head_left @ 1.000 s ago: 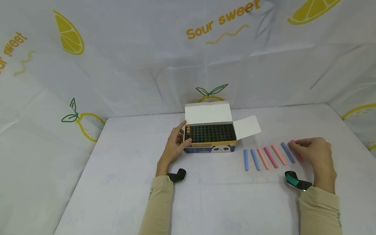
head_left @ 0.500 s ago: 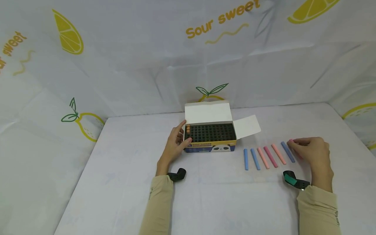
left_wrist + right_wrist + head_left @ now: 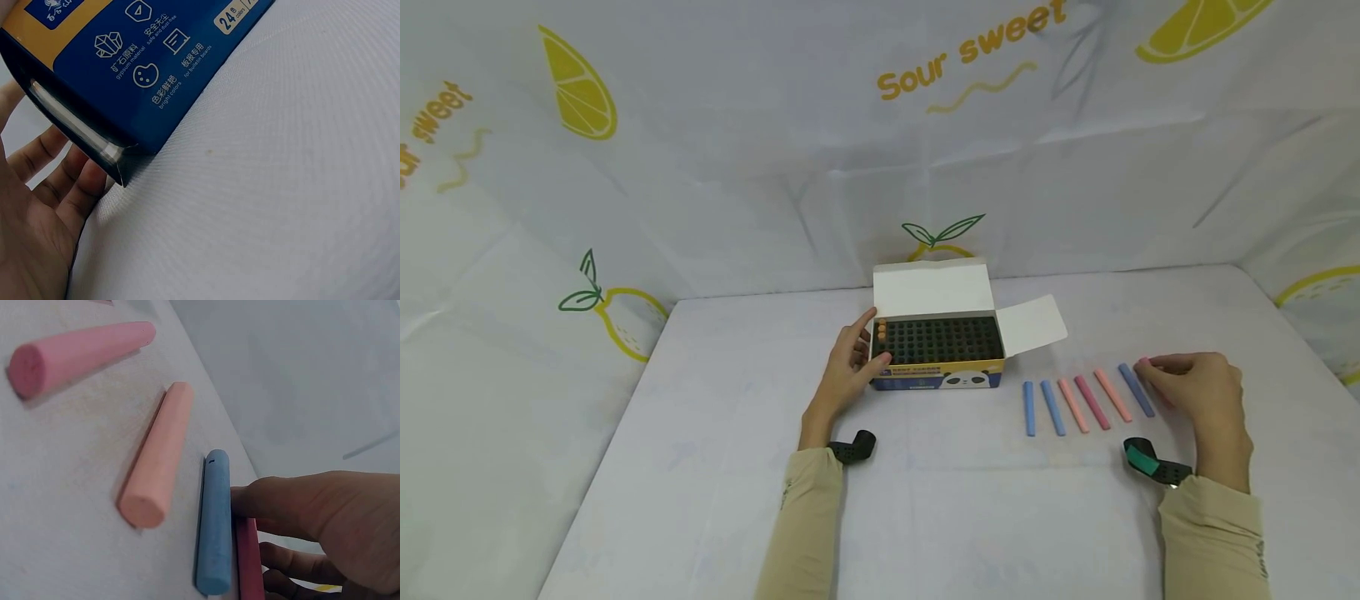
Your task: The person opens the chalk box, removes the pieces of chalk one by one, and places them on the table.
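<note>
My left hand grips the left end of a chalk box, thumb at the front corner, another finger at the back. The box's dark holder has rows of holes, with a few orange chalks upright at the left end. In the left wrist view, fingers curl beside the box's blue printed side. At the right, my right hand pinches a dark pink chalk between thumb and fingers, mostly hidden by the hand in the head view. Close beside the thumb lies a blue chalk.
Between box and right hand, several chalks lie in a row: two light blue ones, the left one outermost, a salmon one, a pink one and another salmon one. The box's white lid and side flap stand open.
My right hand has shifted slightly left, and now covers more of the dark pink chalk. The left hand and the box have stayed in place.
</note>
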The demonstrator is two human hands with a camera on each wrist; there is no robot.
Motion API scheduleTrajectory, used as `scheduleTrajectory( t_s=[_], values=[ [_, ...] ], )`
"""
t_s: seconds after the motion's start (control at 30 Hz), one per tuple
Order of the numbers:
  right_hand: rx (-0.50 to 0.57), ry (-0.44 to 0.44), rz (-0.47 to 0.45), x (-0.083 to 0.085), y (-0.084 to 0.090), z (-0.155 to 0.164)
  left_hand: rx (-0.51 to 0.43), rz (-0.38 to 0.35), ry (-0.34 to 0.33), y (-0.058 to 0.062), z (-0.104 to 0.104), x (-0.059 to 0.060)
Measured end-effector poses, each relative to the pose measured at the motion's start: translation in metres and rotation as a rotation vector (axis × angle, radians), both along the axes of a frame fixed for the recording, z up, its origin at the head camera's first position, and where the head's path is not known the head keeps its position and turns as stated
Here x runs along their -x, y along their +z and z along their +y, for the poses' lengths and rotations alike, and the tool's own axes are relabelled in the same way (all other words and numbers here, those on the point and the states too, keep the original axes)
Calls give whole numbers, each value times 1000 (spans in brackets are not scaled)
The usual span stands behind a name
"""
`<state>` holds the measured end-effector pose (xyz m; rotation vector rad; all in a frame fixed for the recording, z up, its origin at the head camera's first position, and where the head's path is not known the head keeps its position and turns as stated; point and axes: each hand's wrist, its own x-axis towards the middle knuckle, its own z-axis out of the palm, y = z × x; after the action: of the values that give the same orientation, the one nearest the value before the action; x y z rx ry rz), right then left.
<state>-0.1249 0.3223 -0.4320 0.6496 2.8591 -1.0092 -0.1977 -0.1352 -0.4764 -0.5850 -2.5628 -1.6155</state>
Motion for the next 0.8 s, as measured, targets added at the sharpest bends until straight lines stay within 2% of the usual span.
scheduleTrajectory(
  t_s=[0.8],
  values=[
    [-29,19,35,1,1,-1,22,14,-6,1,-1,0]
  ],
)
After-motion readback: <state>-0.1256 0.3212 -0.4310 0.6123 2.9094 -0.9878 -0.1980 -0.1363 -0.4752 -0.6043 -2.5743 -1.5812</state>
